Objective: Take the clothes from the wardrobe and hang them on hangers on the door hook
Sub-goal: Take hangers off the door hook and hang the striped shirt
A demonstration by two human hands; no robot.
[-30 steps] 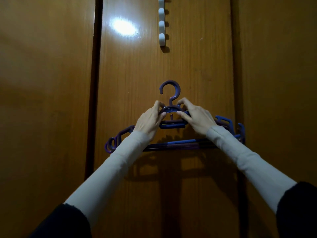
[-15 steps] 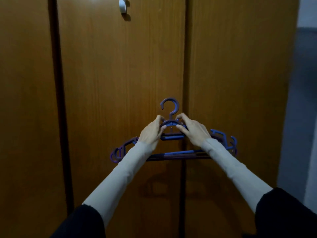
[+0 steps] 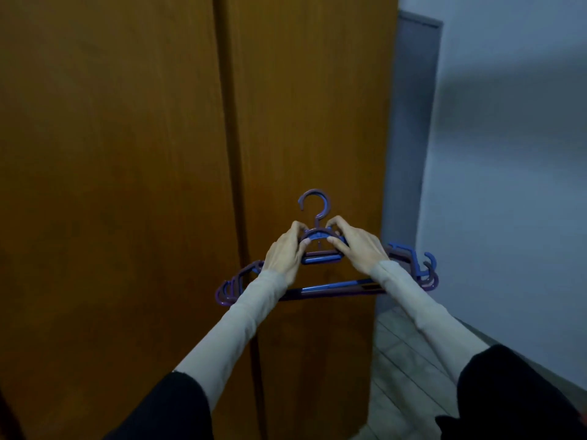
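Observation:
A stack of blue and purple plastic hangers point(image 3: 330, 289) is held upright in front of the brown wooden wardrobe doors point(image 3: 127, 185), the hooks pointing up. My left hand point(image 3: 284, 250) grips the neck of the stack from the left. My right hand point(image 3: 357, 246) grips it from the right, thumb on the front. The doors are closed, so no clothes show. The door hook is out of view.
A grey panel point(image 3: 409, 154) runs beside the wardrobe's right edge. Past it stands a pale wall point(image 3: 508, 185). A strip of tiled floor point(image 3: 406, 376) shows at the lower right, between wardrobe and wall.
The view has swung right: the white hooks on the door have left the frame, and the wall and floor have come in. Both hands keep the same hold on the hangers.

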